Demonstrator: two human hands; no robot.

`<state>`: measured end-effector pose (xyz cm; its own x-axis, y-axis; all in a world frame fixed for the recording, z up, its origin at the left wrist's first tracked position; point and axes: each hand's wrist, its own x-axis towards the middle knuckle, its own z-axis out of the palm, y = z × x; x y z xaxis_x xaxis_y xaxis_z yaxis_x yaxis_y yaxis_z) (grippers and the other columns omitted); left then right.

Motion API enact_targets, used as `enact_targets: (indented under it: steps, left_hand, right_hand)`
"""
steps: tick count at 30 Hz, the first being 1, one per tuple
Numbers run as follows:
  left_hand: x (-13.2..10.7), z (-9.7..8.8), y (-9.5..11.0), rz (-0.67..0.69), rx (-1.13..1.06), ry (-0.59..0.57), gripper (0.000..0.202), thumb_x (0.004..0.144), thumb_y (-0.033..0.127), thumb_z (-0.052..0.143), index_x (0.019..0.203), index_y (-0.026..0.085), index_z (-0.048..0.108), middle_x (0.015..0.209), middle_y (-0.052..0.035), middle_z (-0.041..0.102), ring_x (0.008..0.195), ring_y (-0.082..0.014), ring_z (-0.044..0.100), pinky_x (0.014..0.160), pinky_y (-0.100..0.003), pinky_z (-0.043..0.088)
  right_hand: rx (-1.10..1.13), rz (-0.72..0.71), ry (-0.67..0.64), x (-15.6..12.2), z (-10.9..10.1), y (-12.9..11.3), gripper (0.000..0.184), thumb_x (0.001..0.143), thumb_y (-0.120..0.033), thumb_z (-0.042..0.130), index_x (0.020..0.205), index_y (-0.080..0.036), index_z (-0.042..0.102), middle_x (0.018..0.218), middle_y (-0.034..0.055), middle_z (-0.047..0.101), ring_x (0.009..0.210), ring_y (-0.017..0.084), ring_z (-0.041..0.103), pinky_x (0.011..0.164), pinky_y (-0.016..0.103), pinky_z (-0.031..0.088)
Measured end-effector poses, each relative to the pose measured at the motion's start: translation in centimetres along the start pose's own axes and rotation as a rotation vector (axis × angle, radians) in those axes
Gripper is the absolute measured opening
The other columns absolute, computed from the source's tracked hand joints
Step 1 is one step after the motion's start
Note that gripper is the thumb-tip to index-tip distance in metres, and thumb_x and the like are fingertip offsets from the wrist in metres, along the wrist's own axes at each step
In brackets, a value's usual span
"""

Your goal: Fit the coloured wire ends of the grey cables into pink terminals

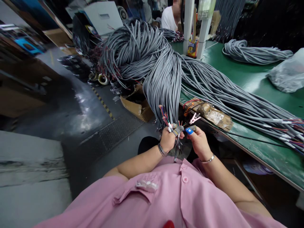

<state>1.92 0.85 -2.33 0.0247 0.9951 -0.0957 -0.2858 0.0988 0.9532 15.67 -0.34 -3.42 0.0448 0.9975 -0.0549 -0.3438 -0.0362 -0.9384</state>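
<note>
My left hand (168, 138) is closed around the stripped ends of several grey cables, and their thin coloured wires (163, 116) stick up past the fingers. Beside it, my right hand (199, 143) has thumb and forefinger drawn together close to the wires. A blue cover (189, 131) sits on the right thumb, and grey covers wrap some fingertips. What the right fingers pinch, if anything, is too small to make out. From the large grey cable bundle (163, 82), lengths hang over the table edge to just beyond my hands. A pale pink forked object (194, 118) lies just past my right hand.
The green table (251, 79) carries more grey cables along its edge, a tape-wrapped block (209, 114), a cable coil (254, 53) and a plastic bag (288, 72). An open cardboard box (136, 106) stands on the floor. Another person (169, 17) is at the far side.
</note>
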Motion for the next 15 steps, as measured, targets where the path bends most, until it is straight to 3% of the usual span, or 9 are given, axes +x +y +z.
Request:
enact_targets:
  steps: [7, 11, 15]
  left_hand:
    - [0.2, -0.1, 0.0, -0.001, -0.012, 0.002, 0.030, 0.072, 0.043, 0.073, 0.069, 0.015, 0.065, 0.054, -0.0011, 0.064, 0.044, -0.0093, 0.054, 0.044, -0.020, 0.040]
    - [0.1, 0.0, 0.4, 0.026, 0.013, -0.052, 0.033, 0.074, 0.044, 0.072, 0.062, 0.014, 0.062, 0.052, -0.0018, 0.063, 0.043, -0.0088, 0.053, 0.043, -0.021, 0.039]
    - [-0.1, 0.1, 0.6, 0.023, 0.077, -0.074, 0.037, 0.074, 0.046, 0.072, 0.057, 0.014, 0.060, 0.052, -0.0024, 0.062, 0.045, -0.0098, 0.055, 0.045, -0.021, 0.039]
  right_hand:
    - [0.004, 0.027, -0.075, -0.2, -0.8, 0.2, 0.016, 0.073, -0.033, 0.077, 0.075, -0.021, 0.067, 0.067, -0.0030, 0.058, 0.061, 0.011, 0.048, 0.059, 0.024, 0.040]
    - [0.096, 0.076, -0.118, 0.1, -1.3, 0.0, 0.022, 0.079, -0.038, 0.071, 0.071, -0.020, 0.063, 0.062, -0.0035, 0.052, 0.058, 0.010, 0.045, 0.060, 0.025, 0.041]
    - [0.158, 0.130, -0.109, 0.4, -1.3, -0.7, 0.023, 0.079, -0.042, 0.070, 0.078, -0.020, 0.064, 0.064, -0.0030, 0.053, 0.058, 0.010, 0.047, 0.060, 0.026, 0.043]
